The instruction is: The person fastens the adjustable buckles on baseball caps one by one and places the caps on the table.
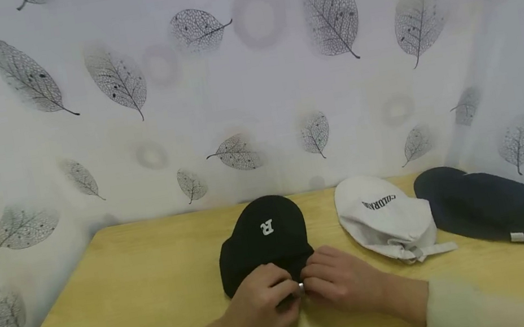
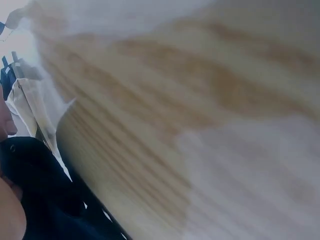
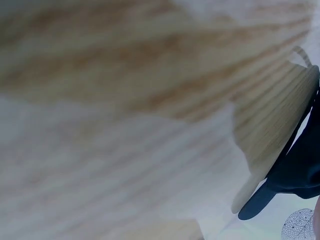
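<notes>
A black baseball cap (image 1: 269, 242) with a white letter R lies on the table, its crown toward the back. At its near edge both hands work close together on the strap end, where a small silver buckle (image 1: 301, 289) shows between the fingertips. My left hand (image 1: 265, 300) pinches the strap from the left, fingers curled. From the right, my right hand (image 1: 339, 280) pinches the cap's near edge beside the buckle. The strap itself is mostly hidden behind the fingers. In the wrist views the black cap (image 2: 35, 175) shows only at the frame's side, as does the cap (image 3: 295, 172) on the right.
A white cap (image 1: 378, 213) lettered COLORADO lies right of the hands, its strap pointing right. Beyond it lies a dark navy cap (image 1: 484, 202) with its strap stretched out. The yellow wooden table (image 1: 145, 273) meets a leaf-print curtain (image 1: 250, 91) at the back.
</notes>
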The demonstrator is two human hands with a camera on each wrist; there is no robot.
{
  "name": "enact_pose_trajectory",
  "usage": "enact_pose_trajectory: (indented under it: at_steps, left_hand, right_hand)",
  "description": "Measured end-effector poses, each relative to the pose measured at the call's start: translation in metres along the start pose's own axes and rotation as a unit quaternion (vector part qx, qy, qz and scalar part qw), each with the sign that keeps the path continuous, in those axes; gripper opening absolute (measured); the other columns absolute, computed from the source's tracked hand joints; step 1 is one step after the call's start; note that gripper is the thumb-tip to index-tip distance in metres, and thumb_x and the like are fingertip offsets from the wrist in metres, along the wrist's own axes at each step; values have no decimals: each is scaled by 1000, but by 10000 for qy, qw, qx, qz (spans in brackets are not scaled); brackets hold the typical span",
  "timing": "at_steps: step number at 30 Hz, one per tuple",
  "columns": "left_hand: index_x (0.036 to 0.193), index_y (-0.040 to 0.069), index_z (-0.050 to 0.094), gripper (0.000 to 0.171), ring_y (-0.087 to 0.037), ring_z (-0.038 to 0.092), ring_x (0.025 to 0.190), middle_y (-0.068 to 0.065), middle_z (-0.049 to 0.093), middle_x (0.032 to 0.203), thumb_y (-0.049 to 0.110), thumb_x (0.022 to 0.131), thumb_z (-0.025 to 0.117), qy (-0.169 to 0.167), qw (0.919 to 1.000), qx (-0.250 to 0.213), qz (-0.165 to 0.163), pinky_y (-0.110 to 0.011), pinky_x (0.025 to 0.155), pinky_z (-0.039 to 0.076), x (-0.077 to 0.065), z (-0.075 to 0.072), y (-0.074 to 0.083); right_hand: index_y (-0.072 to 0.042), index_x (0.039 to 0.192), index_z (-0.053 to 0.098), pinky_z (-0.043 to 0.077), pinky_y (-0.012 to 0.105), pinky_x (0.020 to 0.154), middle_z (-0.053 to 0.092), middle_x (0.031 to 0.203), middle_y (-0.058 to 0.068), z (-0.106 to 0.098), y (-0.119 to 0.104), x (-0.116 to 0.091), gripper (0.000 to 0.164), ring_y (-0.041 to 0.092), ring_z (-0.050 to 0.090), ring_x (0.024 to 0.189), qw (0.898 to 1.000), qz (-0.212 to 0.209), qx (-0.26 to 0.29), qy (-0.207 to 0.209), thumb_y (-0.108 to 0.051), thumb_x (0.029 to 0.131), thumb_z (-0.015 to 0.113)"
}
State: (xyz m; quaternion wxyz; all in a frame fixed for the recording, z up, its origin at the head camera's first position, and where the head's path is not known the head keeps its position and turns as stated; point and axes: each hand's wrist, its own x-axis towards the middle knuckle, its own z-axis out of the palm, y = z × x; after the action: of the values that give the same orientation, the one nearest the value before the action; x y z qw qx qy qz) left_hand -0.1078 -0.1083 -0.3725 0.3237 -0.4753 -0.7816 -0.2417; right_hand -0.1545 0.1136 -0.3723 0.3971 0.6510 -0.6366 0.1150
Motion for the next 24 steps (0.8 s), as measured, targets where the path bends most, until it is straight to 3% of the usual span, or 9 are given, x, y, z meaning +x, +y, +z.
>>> enact_pose_trajectory:
  at_steps: [3, 5, 14, 16, 21, 24]
  left_hand:
    - [86, 15, 72, 14, -6, 56, 76, 7, 61, 86, 9, 76, 79, -60, 9998, -11, -182, -17, 73, 48, -1, -2, 3]
    - [87, 14, 72, 14, -7, 58, 77, 6, 62, 86, 9, 76, 79, -90, 9999, 35, -108, -19, 73, 49, 0, -3, 2]
    - [88, 10, 74, 13, -12, 65, 83, 1, 70, 90, 8, 77, 80, -135, 9960, 435, 768, -24, 82, 55, -2, -1, 2]
    - [88, 11, 74, 13, -11, 64, 81, 1, 69, 88, 9, 77, 80, -166, 9964, 451, 703, -24, 80, 55, -3, -1, 5]
    - [88, 12, 74, 11, -9, 63, 81, 3, 69, 87, 9, 78, 79, -226, 9990, 344, 166, -24, 79, 54, -1, -3, 6]
    - [86, 12, 74, 9, -9, 63, 80, 3, 69, 85, 8, 79, 78, -215, 9991, 353, 93, -24, 78, 54, 2, -4, 3]
  right_hand:
    - [-8, 91, 69, 51, 32, 80, 70, 92, 2, 0, -3, -1, 12, 17, 63, 85, 9997, 138, 123, -140, -14, 97, 59]
    - [-7, 92, 68, 51, 33, 80, 70, 92, 3, 0, -2, -1, 11, 18, 63, 86, 9998, 110, 122, -142, -11, 95, 59]
    - [-8, 85, 66, 50, 32, 75, 68, 90, 2, 0, -9, -1, 11, 18, 62, 82, 9996, 134, 237, 34, -9, 94, 60]
    - [-8, 84, 66, 50, 31, 75, 68, 88, 2, 0, -11, -1, 11, 17, 62, 81, 9997, 101, 213, 57, -9, 93, 59]
    - [-9, 82, 65, 50, 33, 75, 68, 87, 2, -1, -7, -1, 11, 18, 62, 80, 9997, 153, 179, 72, -8, 92, 59]
    - [-9, 82, 65, 50, 34, 76, 68, 88, 2, -1, -3, -1, 9, 19, 62, 81, 9998, 144, 159, 45, -8, 91, 61]
